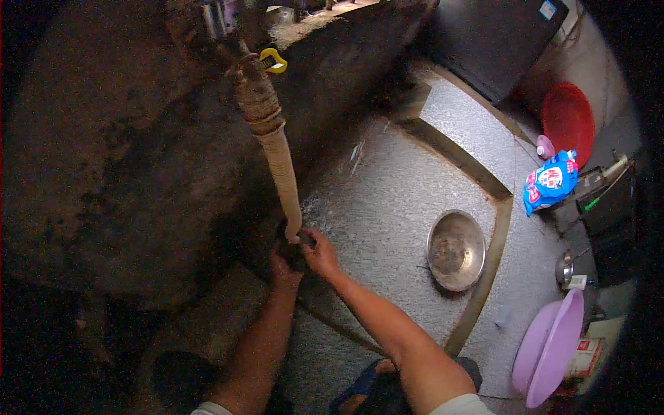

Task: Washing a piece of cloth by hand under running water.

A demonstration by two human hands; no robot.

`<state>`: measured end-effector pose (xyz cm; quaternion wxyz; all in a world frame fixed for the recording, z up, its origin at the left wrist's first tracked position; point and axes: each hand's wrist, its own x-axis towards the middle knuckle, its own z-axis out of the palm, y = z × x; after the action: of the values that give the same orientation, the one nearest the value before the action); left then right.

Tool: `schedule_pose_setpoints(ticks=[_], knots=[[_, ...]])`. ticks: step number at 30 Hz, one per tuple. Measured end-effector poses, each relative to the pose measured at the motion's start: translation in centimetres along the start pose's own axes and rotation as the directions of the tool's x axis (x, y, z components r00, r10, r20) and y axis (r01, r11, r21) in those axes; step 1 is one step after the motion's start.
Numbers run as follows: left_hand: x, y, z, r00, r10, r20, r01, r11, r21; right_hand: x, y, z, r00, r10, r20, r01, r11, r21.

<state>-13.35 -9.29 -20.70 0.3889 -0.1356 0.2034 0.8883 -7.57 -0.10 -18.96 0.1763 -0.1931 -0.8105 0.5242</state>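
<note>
A beige corrugated drain hose (282, 171) hangs along the dark wall, tied round with cord at its upper part. Its lower end reaches a dark piece (290, 251) between my hands; the shape of that piece is lost in shadow. My left hand (284, 267) grips the dark piece from the near side, its fingers mostly hidden. On the other side my right hand (320, 257) holds the same piece with thumb and fingers, close to the hose end. A yellow-rimmed tag or clip (273, 61) sits beside the hose's top.
A stainless steel basin (456, 250) rests on the grey floor (373, 207), inside a raised ledge (480, 316). Beyond the ledge are a lavender plastic basin (544, 347), a blue detergent pouch (552, 179), a red basin (568, 124) and a small metal bowl (564, 267).
</note>
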Motion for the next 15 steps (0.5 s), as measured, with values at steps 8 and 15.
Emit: schedule_pose_setpoints(ticks=[8,15], knots=[[-2.3,2.5,1.4,0.959,-0.259,-0.115,0.255,0.966,-0.046,2.1,2.6,-0.7,0.900,0.371,0.229,-0.411,0.897,0.162],[4.1,1.5,-7.1,0.991,-0.027,-0.131,0.066,0.951,0.303,9.7,-12.0,-9.8,0.955,0.297,0.008,-0.262,0.829,0.494]])
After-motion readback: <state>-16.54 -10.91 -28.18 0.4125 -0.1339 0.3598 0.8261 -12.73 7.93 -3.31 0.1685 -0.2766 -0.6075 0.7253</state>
